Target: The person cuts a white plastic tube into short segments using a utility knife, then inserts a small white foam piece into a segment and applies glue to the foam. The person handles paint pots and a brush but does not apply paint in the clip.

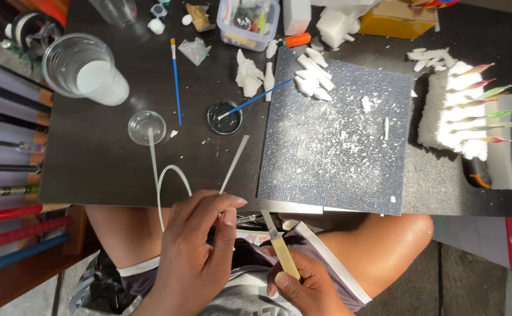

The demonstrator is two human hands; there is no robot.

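Head cam, looking straight down over the lap. The left hand (194,257) is clenched around the near end of a thin white strip (234,155), pinched between thumb and fingers; the strip runs up and away from the grip onto the dark table (92,169). The right hand (303,287) is wrapped around the tan handle of a small craft knife (279,246), blade end pointing up toward the left hand's fingertips, just beside them but I can't tell if it touches the strip. Just left of the left-hand grip a white cord (165,175) loops across the table edge. Beyond both hands lies a grey cutting mat (338,146) dusted with white foam crumbs, and farther up a paint lid (225,117) with a blue brush (256,98) resting in it.
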